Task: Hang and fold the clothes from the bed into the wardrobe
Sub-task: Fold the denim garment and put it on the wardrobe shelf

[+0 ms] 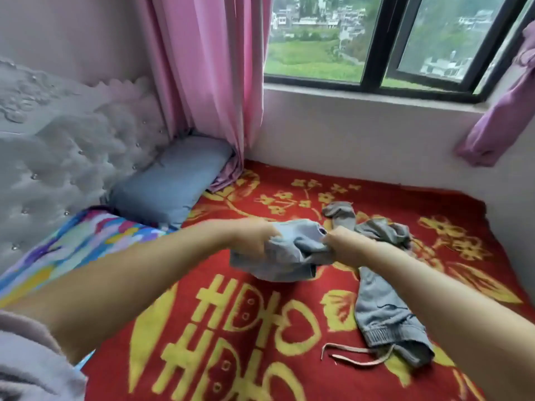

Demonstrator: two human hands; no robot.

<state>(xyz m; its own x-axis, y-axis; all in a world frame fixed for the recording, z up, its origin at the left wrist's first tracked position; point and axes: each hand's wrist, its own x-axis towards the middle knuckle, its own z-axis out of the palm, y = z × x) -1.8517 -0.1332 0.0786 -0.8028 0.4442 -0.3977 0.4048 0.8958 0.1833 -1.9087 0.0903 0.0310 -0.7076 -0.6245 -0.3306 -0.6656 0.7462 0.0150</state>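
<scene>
Two bare hands at work over a red bed blanket with yellow characters and flowers (260,328). Left hand (254,237) and right hand (341,244) both clenched into a small, crumpled light blue-grey cloth garment (289,256), fingers curled round its bunched upper edge at either side. Held just above the blanket, the garment's lower part sagging in soft folds and seeming to brush the red fabric. Blurred, so weave and cut impossible to tell; a hint of lilac at the top edge between the hands.

Just right of the held garment, flat on the blanket: darker grey knit jogging trousers with a ribbed cuff (382,308), twisted and partly rumpled, running from behind the right hand down toward the near edge, with a thin pink drawstring (356,354) trailing loose beside the cuff.

Left of the garment, a blue-grey pillow (170,180) against a pale tufted headboard (66,157). Beyond the garment, a pink curtain (208,76) and a dark-framed window (376,44).
</scene>
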